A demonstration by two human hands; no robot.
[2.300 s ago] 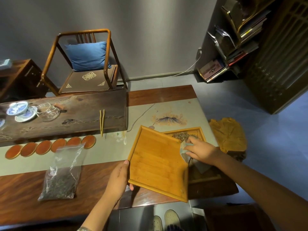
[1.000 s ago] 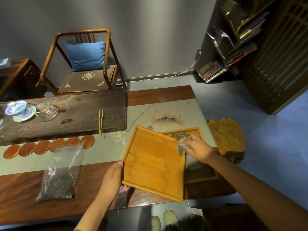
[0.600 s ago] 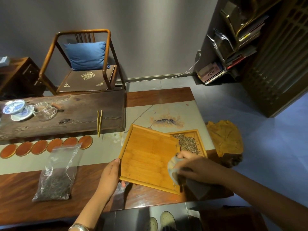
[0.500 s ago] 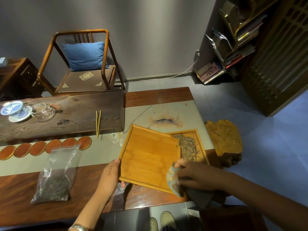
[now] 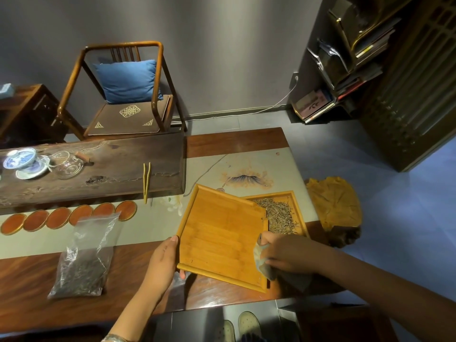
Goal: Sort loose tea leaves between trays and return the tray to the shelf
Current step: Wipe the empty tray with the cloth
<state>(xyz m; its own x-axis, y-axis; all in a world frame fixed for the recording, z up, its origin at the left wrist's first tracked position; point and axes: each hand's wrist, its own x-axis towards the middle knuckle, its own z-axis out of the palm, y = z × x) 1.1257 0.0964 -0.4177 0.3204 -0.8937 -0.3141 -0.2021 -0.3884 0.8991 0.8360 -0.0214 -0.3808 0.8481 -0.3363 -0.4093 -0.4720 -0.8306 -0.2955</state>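
A large bamboo tray [image 5: 219, 233] lies tilted, its right edge resting over a smaller bamboo tray [image 5: 299, 213] that holds a heap of pale loose tea leaves [image 5: 277, 214]. My left hand [image 5: 161, 264] grips the large tray's near left corner. My right hand [image 5: 287, 254] is closed on a grey cloth [image 5: 262, 260] at the large tray's near right edge. The large tray's floor looks bare. A dark shelf [image 5: 345, 60] with books stands at the back right.
A clear bag of dark tea [image 5: 84, 257] lies at the left on the wooden table [image 5: 32, 290]. Round orange coasters [image 5: 66, 217], bamboo tongs [image 5: 146, 181], a dark tea board with a gaiwan [image 5: 22, 161] and a glass pitcher [image 5: 67, 164], a chair [image 5: 123, 95] and a yellow stool [image 5: 333, 203] surround the trays.
My right hand with the cloth has moved from the large tray's far right corner down to its near right edge, uncovering the tea heap in the small tray. The large tray has lowered slightly.
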